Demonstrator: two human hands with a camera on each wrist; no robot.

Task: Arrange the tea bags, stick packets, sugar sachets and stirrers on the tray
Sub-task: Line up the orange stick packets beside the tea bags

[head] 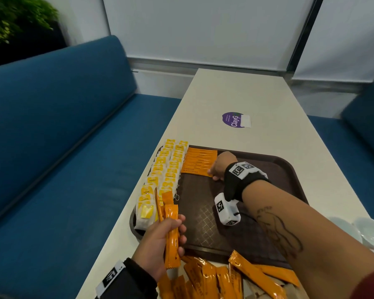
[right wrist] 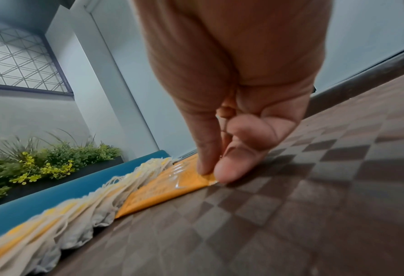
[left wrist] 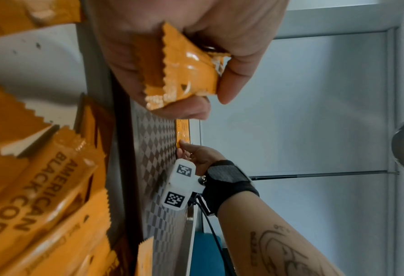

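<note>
A brown tray (head: pixel 285 167) lies on the pale table. Two rows of yellow-tagged tea bags (head: pixel 163 175) line its left side. Beside them lies a fan of orange stick packets (head: pixel 198 162). My right hand (head: pixel 217 169) pinches the right end of the nearest packet (right wrist: pixel 172 184) between thumb and fingers, low on the tray floor. My left hand (head: pixel 160 240) grips a bundle of orange stick packets (head: pixel 171 229) upright over the tray's front-left corner; their serrated ends (left wrist: pixel 184 74) show in the left wrist view.
A loose heap of orange stick packets (head: pixel 225 277) lies on the table in front of the tray. A purple round sticker (head: pixel 235 119) sits farther along the table. Blue bench seats (head: pixel 52 147) flank the table; pale dishes (head: pixel 367 229) stand at the right edge.
</note>
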